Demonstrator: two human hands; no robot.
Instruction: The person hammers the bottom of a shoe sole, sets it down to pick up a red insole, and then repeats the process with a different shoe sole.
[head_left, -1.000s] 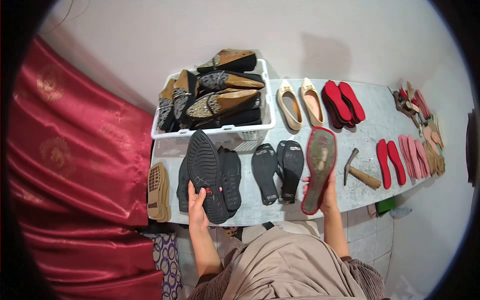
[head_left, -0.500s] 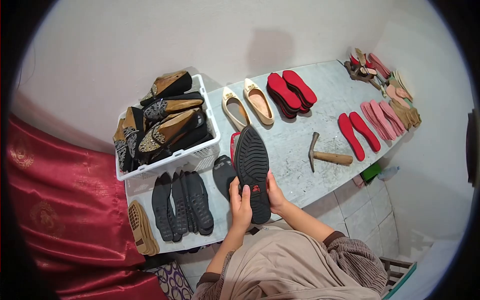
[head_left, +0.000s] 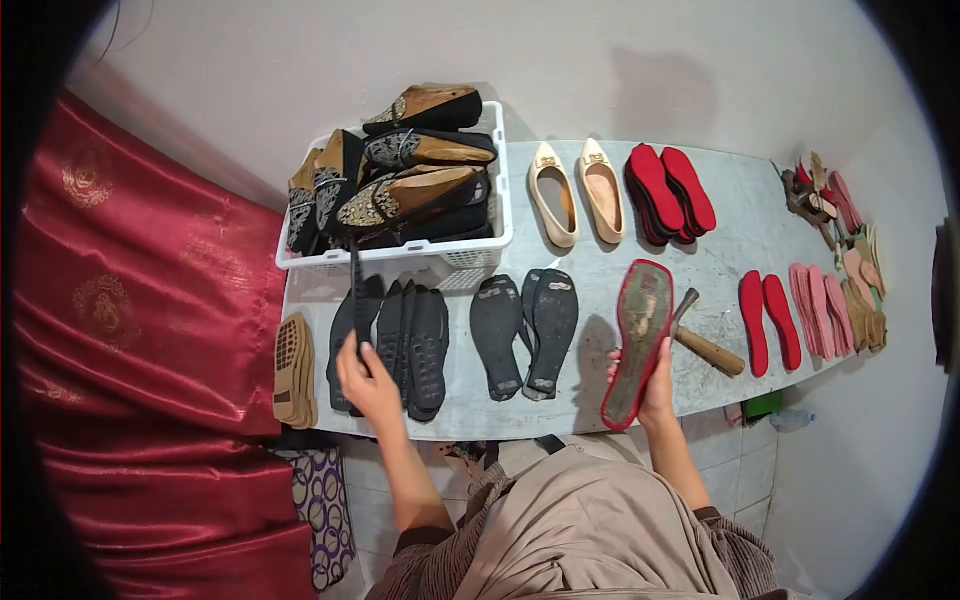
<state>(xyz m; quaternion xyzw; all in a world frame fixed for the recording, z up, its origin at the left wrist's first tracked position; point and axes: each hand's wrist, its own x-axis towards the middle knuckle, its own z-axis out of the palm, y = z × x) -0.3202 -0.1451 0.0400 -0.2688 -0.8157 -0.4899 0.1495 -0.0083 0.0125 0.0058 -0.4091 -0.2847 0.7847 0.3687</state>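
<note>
My left hand [head_left: 370, 385] is closed on a black shoe sole [head_left: 357, 295], seen nearly edge-on, above the black soles [head_left: 428, 350] at the table's left. My right hand [head_left: 655, 390] grips a red-edged insole [head_left: 643, 315], its grey-green, smeared face turned up, just left of the hammer [head_left: 710, 348]. Between my hands lie several dark flat soles [head_left: 497, 335] with pale patches at their ends.
A white basket [head_left: 470, 255] of embellished shoes on wooden lasts stands at the back left. Cream shoes [head_left: 553, 200], stacked red insoles [head_left: 660, 190], a red pair [head_left: 753, 325] and pink pieces [head_left: 815, 310] lie rightward. Tan soles [head_left: 293, 375] sit at the left edge.
Both hands held the black sole together in front of me. Now my left hand has carried it left, while my right hand has moved right with the red-edged insole. The view has shifted.
</note>
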